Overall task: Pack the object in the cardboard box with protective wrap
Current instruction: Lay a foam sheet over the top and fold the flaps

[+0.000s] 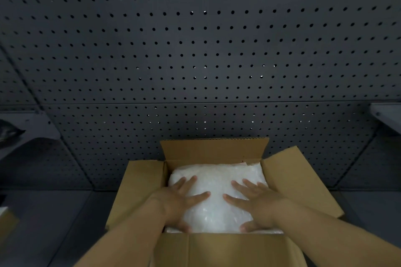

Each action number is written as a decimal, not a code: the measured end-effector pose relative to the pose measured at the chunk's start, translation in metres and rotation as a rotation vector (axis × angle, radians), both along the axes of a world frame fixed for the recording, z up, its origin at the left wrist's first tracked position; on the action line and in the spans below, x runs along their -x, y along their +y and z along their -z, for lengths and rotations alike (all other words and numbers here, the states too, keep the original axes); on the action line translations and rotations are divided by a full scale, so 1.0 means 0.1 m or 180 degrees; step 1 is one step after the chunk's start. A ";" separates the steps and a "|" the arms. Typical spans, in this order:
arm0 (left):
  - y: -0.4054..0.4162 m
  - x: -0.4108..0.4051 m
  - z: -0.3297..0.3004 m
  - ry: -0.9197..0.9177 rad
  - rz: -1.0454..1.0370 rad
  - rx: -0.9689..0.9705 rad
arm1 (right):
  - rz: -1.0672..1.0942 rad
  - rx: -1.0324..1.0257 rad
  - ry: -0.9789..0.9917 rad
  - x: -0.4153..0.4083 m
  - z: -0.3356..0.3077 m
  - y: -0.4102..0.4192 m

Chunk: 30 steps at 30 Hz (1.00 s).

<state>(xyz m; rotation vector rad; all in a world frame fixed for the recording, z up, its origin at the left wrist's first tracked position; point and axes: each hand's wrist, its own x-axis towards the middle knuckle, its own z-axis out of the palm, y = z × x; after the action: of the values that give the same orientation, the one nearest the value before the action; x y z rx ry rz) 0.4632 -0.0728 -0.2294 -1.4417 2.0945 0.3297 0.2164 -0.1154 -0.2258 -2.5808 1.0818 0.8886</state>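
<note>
Bubble wrap (pixel 217 182) fills the open cardboard box (pixel 143 188)
Left hand (pixel 180 199) and right hand (pixel 256 201) lie spread, palms down, on it

I can't see the object itself, it's fully under the protective wrap (pixel 219 191). Cardboard box (pixel 217 151) front wall & both forearms run off the bottom edge. Dark thing on the left shelf (pixel 32 123) is cropped, too dim to ID.

Left hand (pixel 181 200), right hand (pixel 252 201): bare, no gloves, no rings; forearms unsleeved.
</note>
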 end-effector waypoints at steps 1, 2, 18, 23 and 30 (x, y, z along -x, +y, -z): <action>-0.02 0.02 -0.01 0.0026 -0.0035 -0.0013 | 0.0075 -0.0072 -0.0030 -0.02 -0.04 -0.01; -0.04 0.03 -0.03 0.0062 -0.0051 0.0008 | 0.0165 -0.0091 -0.0130 -0.04 -0.07 -0.03; -0.15 0.12 0.12 0.0380 -0.0305 0.0082 | 0.0638 0.0098 -0.0445 -0.13 0.24 -0.07; -0.13 0.14 0.11 0.0302 -0.0311 0.0144 | 0.0642 0.0078 -0.0386 -0.13 0.25 -0.08; -0.15 0.28 -0.39 0.0223 -0.0121 0.0842 | 0.0903 0.0924 -0.1082 -0.06 -0.39 -0.11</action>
<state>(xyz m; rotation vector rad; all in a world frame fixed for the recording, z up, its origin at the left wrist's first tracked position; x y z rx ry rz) 0.4355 -0.0881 -0.1902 -1.6432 2.2353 0.1214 0.2225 -0.1265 -0.1867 -2.5699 1.5046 0.2300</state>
